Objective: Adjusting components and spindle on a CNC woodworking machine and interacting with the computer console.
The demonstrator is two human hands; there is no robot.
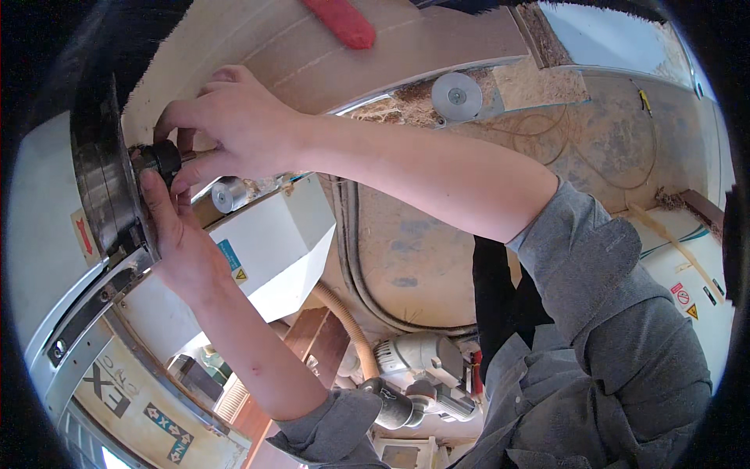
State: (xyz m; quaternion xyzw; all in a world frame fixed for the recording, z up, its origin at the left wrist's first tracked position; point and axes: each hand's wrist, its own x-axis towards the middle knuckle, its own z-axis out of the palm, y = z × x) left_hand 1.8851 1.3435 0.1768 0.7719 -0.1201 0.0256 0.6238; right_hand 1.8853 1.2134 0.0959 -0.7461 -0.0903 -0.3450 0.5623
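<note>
Both my hands meet at a black cylindrical part [162,159] at the left, beside a dark curved machine rim [105,184]. My left hand [181,246] comes from below, its thumb against the underside of the part and its fingers closed around it, partly hidden. From the right, my right hand [246,125] reaches across with curled fingers. Its thumb and fingertips pinch at the free end of the part, where a small dark tip shows. What exactly sits between those fingertips is too small to make out.
A white angular machine housing [289,234] stands below my hands. Grey discs [457,97] lie among sawdust, and a red-covered piece [344,22] is at the top. Black hoses [355,258] run along the dusty floor. A grey motor [414,356] with a tan duct [348,320] sits below.
</note>
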